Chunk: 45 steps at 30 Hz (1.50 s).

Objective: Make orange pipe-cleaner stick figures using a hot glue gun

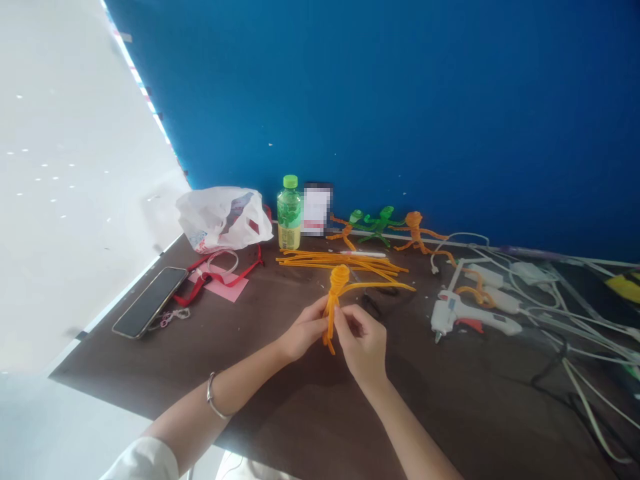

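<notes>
Between my two hands, above the dark table (270,400), is an orange pipe-cleaner figure (340,277) with a coiled round head. One long orange strand sticks out from it to the right. My left hand (306,331) grips its body from the left, fingers closed. From the right, my right hand (364,341) pinches the body just below the head, thumb and fingers together. Short strand ends hang down between the hands. Just behind lies a bunch of loose orange pipe cleaners (310,261), with a white pen (367,254) on it.
Pipe-cleaner figures in orange (415,227) and green (384,219) stand by the blue wall. A glue gun (455,312) and tangled white cables (575,313) lie right. A bottle (289,217), white plastic bag (220,217), pink paper (227,285) and phone (150,301) are left.
</notes>
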Each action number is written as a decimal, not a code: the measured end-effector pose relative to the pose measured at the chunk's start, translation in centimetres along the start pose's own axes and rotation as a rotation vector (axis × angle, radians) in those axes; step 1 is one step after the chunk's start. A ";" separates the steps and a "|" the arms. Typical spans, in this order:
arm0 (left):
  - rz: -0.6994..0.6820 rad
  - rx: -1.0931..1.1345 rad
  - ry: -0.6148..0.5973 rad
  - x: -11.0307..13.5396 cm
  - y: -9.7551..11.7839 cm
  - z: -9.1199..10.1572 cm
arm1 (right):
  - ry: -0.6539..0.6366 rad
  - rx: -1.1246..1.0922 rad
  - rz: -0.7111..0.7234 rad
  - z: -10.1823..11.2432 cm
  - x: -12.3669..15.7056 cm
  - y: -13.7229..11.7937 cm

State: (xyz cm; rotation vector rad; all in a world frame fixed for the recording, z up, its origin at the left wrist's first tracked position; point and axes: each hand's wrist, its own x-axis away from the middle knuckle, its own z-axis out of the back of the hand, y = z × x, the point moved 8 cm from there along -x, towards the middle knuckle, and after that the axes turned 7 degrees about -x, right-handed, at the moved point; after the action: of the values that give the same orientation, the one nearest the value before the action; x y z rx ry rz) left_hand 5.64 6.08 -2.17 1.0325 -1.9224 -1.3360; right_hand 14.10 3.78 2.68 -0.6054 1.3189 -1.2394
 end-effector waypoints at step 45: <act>-0.158 -0.105 -0.054 0.7 1.5 -0.9 | -0.045 0.187 0.353 0.0 0.6 -2.5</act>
State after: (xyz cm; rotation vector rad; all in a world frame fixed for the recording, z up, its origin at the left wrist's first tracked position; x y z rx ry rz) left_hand 5.56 5.38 -0.43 1.1256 -1.8198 -1.5499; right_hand 13.22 2.47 4.70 -0.2517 1.1948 -1.0356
